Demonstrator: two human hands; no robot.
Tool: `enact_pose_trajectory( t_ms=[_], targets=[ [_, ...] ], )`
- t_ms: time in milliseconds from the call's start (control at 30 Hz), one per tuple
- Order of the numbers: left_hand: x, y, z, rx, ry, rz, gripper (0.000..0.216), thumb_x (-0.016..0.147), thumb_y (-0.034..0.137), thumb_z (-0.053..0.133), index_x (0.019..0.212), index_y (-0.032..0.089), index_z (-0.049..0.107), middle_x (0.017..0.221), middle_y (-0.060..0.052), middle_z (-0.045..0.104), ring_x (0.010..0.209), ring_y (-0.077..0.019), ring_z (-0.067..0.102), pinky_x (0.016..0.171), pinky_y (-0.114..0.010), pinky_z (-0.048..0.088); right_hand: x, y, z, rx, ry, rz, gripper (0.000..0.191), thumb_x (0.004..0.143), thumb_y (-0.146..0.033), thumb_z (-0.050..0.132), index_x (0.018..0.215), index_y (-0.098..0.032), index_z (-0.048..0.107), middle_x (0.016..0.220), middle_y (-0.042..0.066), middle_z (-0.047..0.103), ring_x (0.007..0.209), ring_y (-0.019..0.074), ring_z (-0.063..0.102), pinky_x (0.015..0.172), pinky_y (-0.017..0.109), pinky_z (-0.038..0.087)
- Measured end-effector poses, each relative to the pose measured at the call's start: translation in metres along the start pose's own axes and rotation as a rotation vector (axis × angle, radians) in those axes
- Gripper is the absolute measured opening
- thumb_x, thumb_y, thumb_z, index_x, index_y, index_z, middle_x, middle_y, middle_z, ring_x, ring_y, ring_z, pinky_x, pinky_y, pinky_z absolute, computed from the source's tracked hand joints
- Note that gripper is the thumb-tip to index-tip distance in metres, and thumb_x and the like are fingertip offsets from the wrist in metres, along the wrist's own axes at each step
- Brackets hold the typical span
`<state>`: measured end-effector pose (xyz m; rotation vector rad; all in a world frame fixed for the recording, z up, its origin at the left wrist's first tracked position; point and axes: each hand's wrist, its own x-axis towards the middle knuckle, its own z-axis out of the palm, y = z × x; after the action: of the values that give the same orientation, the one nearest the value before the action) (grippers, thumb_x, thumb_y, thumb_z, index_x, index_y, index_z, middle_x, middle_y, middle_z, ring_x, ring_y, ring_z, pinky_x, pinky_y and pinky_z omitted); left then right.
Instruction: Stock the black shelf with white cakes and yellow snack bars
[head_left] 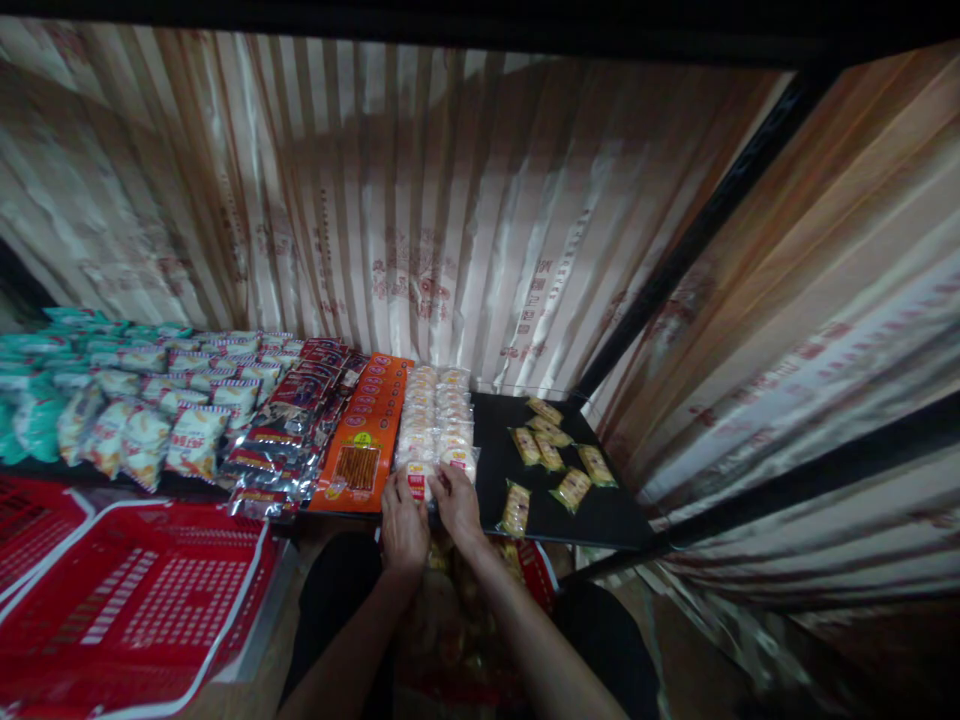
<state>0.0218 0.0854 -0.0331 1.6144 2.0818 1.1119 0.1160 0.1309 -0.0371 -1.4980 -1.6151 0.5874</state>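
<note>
Two rows of small white wrapped round snacks (454,410) run from the back of the black shelf toward its front edge. At the near end lies a white snack packet with a red label (416,485). My left hand (405,525) has its fingers closed at the left side of this packet. On its other side, my right hand (457,508) has thumb and fingers bent together at the packet's edge, partly covering the front of the right row. An orange bag of stick snacks (358,465) lies just left of my left hand.
Several yellow wrapped snacks (574,488) are scattered on the black shelf (487,420) at right. Dark shiny packets (289,410), white bags (196,440) and green bags (36,420) fill the left. Red baskets (142,590) stand below; a black post (705,220) slants at right.
</note>
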Motion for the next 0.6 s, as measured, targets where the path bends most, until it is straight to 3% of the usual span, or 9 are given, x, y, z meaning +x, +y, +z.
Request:
enact_pose_trajectory(
  t_ms=[133, 233, 367, 600],
  targets=[
    [0.000, -0.001, 0.005, 0.009, 0.012, 0.007, 0.050, 0.080, 0.015, 0.044, 0.129, 0.012, 0.035, 0.126, -0.018, 0.044, 0.122, -0.0263, 0.040, 0.099, -0.042, 0.037, -0.005, 0.016, -0.007, -0.243, 0.184, -0.158, 0.039, 0.085, -0.033, 0.042, 0.118, -0.018, 0.057, 0.124, 0.013, 0.053, 0.113, 0.0258, 0.044, 0.094, 0.044, 0.038],
    [0.002, -0.004, 0.010, -0.007, 0.025, 0.025, 0.050, 0.080, 0.014, 0.044, 0.129, 0.014, 0.035, 0.128, -0.017, 0.044, 0.125, -0.0270, 0.038, 0.100, -0.044, 0.036, -0.006, 0.029, -0.007, -0.368, 0.224, -0.205, 0.040, 0.089, -0.032, 0.037, 0.125, -0.021, 0.051, 0.139, 0.011, 0.039, 0.125, 0.0274, 0.031, 0.097, 0.049, 0.034],
    [0.007, -0.006, 0.015, -0.001, 0.026, 0.023, 0.052, 0.080, 0.013, 0.042, 0.131, 0.012, 0.032, 0.130, -0.018, 0.043, 0.126, -0.0276, 0.037, 0.101, -0.045, 0.036, -0.006, 0.037, -0.002, -0.443, 0.197, -0.194, 0.043, 0.090, -0.030, 0.032, 0.131, -0.022, 0.045, 0.145, 0.008, 0.030, 0.130, 0.0272, 0.025, 0.098, 0.048, 0.033],
    [0.017, -0.008, 0.021, 0.001, 0.044, 0.051, 0.050, 0.081, 0.014, 0.040, 0.131, 0.011, 0.033, 0.131, -0.020, 0.041, 0.128, -0.0274, 0.035, 0.101, -0.045, 0.036, -0.007, 0.036, -0.001, -0.455, 0.188, -0.197, 0.043, 0.091, -0.029, 0.032, 0.131, -0.021, 0.043, 0.146, 0.009, 0.028, 0.130, 0.0270, 0.025, 0.099, 0.047, 0.034]
  ],
)
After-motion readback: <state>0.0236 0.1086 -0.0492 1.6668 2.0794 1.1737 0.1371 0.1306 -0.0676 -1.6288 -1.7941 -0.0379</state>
